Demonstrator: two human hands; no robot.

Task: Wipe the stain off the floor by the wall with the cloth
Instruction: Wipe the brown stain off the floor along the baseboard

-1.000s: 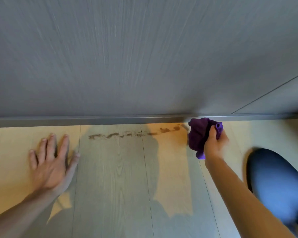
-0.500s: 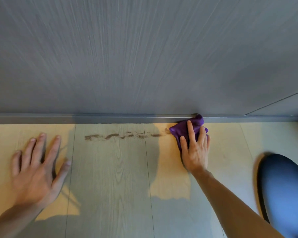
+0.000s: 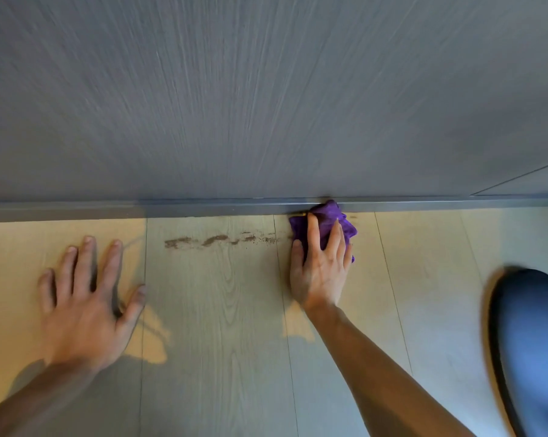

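Purple cloth (image 3: 328,220) pressed flat under right hand (image 3: 321,272), against skirting (image 3: 203,208), right of brown stain (image 3: 216,240); left hand (image 3: 83,304) splayed open on floor (image 3: 228,342), left of stain.

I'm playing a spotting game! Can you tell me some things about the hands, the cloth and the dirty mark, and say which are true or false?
1. The right hand presses a purple cloth on the floor. True.
2. The cloth is green. False: it is purple.
3. The left hand lies flat on the wooden floor, holding nothing. True.
4. The brown stain is all gone. False: a streak shows left of the cloth.
5. The cloth sits far from the baseboard. False: it reaches it.
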